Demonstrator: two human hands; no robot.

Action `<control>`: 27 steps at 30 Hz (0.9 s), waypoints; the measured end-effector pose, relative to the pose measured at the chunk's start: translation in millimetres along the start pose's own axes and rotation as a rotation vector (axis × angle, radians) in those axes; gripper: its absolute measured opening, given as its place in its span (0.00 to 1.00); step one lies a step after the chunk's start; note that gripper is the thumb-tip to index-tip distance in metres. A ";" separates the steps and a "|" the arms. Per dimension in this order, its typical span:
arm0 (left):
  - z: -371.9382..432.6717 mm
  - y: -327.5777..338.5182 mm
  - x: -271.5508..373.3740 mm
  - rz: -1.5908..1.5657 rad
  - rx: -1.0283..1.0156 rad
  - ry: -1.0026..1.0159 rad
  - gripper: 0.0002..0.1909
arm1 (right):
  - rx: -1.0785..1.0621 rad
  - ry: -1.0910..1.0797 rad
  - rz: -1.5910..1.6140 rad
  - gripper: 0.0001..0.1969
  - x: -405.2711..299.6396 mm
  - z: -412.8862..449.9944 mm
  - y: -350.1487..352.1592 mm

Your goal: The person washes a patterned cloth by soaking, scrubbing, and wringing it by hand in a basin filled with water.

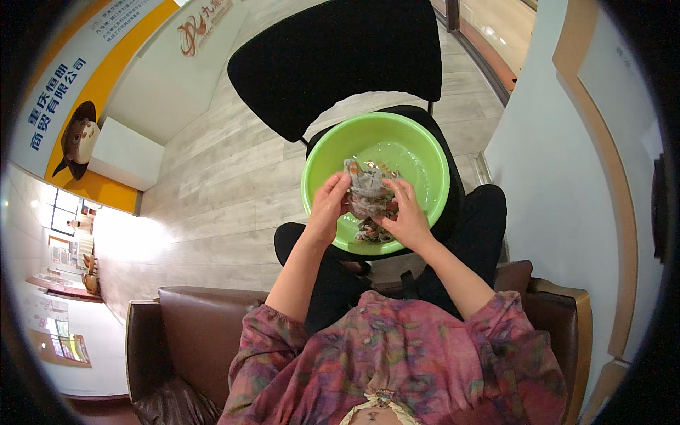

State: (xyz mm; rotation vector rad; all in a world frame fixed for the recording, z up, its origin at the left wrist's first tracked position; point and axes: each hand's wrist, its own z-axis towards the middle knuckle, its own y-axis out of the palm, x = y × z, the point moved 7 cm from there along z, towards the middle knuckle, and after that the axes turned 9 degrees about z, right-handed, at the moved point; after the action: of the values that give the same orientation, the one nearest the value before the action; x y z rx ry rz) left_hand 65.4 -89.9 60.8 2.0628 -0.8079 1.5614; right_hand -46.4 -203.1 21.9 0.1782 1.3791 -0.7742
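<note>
A wet, bunched patterned cloth (366, 194), greyish with orange and dark marks, is held between my two hands over a light green plastic basin (324, 138). My left hand (328, 204) grips its left side, fingers partly hidden behind the folds. On the right side, my right hand (405, 212) has its fingers and thumb on the fabric. A lower part of the cloth hangs into the basin near its front wall. Clear water (409, 159) with a few bubbles lies in the bottom.
The basin rests on the seat of a black chair (345, 58), its backrest on the far side. My knees flank the basin's near side. Beneath me is a brown leather sofa (207, 329). A white wall (552, 175) rises at right; a white box (130, 154) stands at left.
</note>
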 end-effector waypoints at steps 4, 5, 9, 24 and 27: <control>-3.6 5.4 4.2 0.116 -0.077 0.007 0.16 | -0.258 0.097 -0.059 0.24 15.9 4.5 14.8; -5.2 5.7 4.9 0.136 -0.097 -0.001 0.17 | -0.256 0.090 -0.053 0.24 15.5 4.7 15.0; 2.2 0.9 -14.3 0.159 -0.151 -0.001 0.26 | -0.287 0.079 0.130 0.23 22.4 2.4 11.7; 4.1 -3.7 -10.2 0.418 -0.297 0.192 0.25 | -0.048 0.167 0.738 0.15 40.3 4.1 4.9; 7.7 -9.8 -4.8 0.309 -0.261 0.177 0.27 | -0.031 0.193 0.646 0.15 46.7 6.9 5.7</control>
State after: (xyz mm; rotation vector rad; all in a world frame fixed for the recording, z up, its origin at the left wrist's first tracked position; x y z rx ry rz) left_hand 76.6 -86.8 54.2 1.6489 -1.2351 1.6642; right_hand -37.8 -220.6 -21.4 0.6518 1.3966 -0.1977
